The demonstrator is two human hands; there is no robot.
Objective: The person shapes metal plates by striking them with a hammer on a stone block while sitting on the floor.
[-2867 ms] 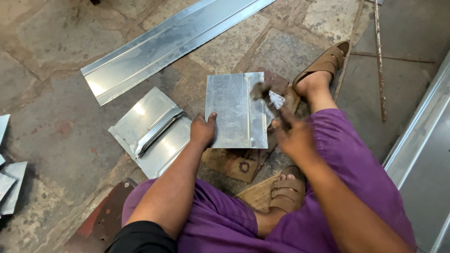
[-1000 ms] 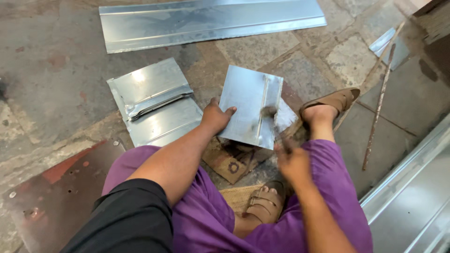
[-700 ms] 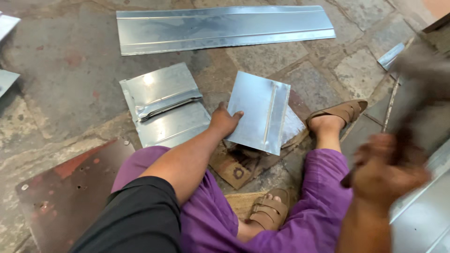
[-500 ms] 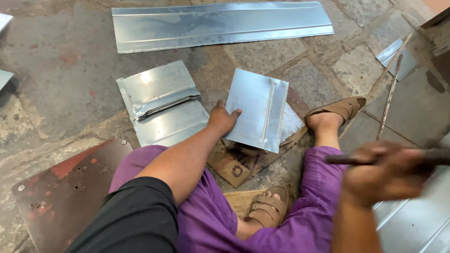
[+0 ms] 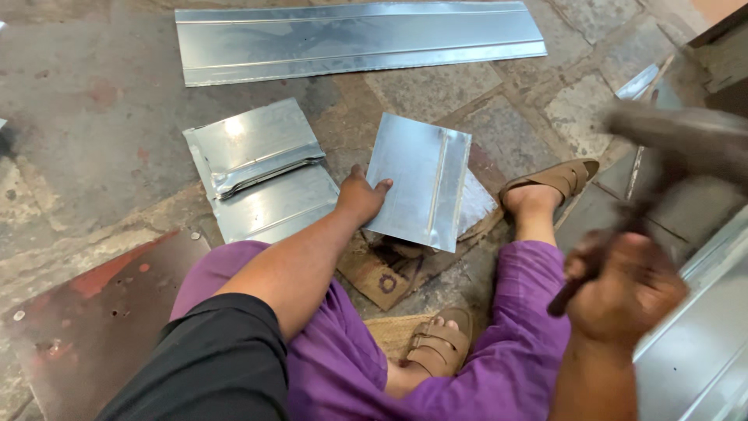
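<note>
Hammer [image 5: 670, 148] was held raised and blurred in the right hand [image 5: 623, 292], fingers wrapped tight around its handle. The small metal sheet [image 5: 417, 179] was pinned to the stone floor [image 5: 70, 179] by the left hand [image 5: 360, 199], fingers spread; its seam looked folded, flattening unfinished.

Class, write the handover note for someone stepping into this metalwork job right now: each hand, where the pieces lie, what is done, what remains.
Left hand presses the small folded sheet flat on scrap cardboard.
Right hand grips the hammer, raised and blurred, off the sheet.
A seamed panel lies left; a long strip lies beyond.
Done: the small sheet shows a fold ridge.
Left: whether that ridge is fully flattened cannot be told.
</note>
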